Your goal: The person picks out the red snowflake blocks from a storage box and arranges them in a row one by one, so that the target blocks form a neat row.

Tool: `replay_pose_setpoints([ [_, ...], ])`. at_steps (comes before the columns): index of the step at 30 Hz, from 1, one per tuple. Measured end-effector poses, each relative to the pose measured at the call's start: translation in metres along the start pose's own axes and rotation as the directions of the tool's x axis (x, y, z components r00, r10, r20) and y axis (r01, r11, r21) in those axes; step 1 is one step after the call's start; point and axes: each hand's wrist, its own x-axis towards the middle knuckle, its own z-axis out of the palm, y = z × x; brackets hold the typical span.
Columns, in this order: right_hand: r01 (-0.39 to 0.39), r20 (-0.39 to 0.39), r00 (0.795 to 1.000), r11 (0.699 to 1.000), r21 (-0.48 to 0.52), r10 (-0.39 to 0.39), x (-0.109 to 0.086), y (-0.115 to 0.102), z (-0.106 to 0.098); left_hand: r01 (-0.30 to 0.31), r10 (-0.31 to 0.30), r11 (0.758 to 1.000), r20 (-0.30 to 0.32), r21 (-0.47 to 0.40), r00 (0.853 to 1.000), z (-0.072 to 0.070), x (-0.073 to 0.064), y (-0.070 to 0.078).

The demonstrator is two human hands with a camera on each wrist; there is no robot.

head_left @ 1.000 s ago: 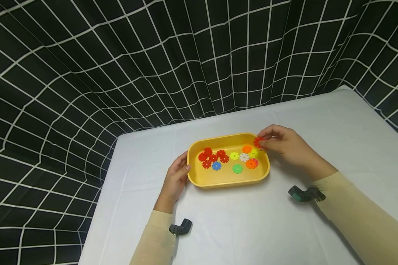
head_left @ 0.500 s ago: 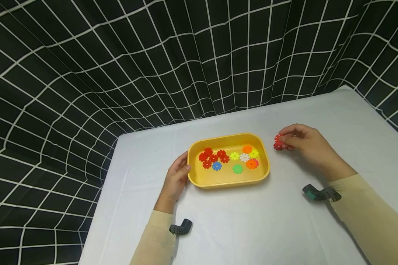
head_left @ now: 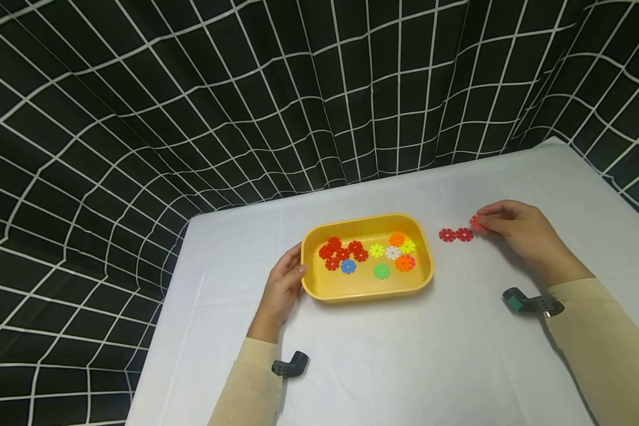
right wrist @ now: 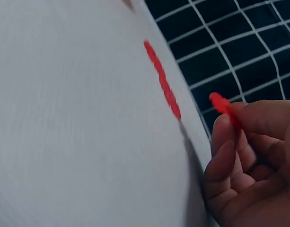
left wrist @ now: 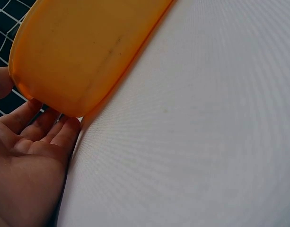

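My left hand (head_left: 278, 294) grips the left end of a yellow plastic tray (head_left: 364, 290), thumb on the rim and fingers against the outer wall. Up off the table to the tray's right, my right hand (head_left: 529, 242) pinches a red notched plastic disc (head_left: 475, 222) between thumb and fingertips. Just left of that hand, two dark red discs, one (head_left: 447, 235) beside the other (head_left: 465, 235), lie flat in a row on the white cloth. Inside the tray are a cluster of red discs (head_left: 343, 254), a blue disc (head_left: 348, 267) and a green disc (head_left: 381, 271).
The tray's right half also has yellow (head_left: 376, 251), white (head_left: 392, 253) and orange discs (head_left: 404, 263). A white cloth (head_left: 394, 367) covers the table. Black curtain with a white grid (head_left: 277, 89) hangs behind and at both sides.
My right hand has moved right, from over the tray's right end past the two dark red discs, carrying the red disc. My left hand and the tray have stayed put.
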Motion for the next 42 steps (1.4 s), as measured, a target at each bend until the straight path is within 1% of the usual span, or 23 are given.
replay_pose_setpoints([
  [6, 0.034, -0.028, 0.999, 0.998, -0.051, -0.035, 0.0023, 0.0093, -0.0030, 0.001, -0.001, 1.000, -0.002, 0.006, 1.000, -0.0003, 0.0002, -0.0004],
  [12, 0.028, -0.008, 1.000, 0.993, -0.117, -0.029, 0.0036, 0.0107, -0.0032, 0.003, -0.003, 1.000, -0.004, 0.017, 1.000, -0.0003, -0.0004, -0.0001],
  [21, 0.047, 0.010, 0.999, 0.984, -0.174, -0.046, 0.0002, 0.0080, -0.0011, 0.004, -0.004, 1.000, -0.002, 0.013, 1.000, -0.0009, -0.0003, -0.0007],
  [33, 0.009, -0.001, 1.000, 0.982, -0.190, -0.009, -0.0011, 0.0044, -0.0014, 0.002, -0.002, 1.000, 0.000, 0.021, 1.000, -0.0003, -0.0009, 0.0005],
  [42, 0.010, -0.019, 1.000, 0.983, -0.181, -0.014, -0.0006, 0.0062, -0.0031, -0.007, 0.007, 1.000, 0.005, 0.010, 1.000, 0.0000, -0.0004, 0.0007],
])
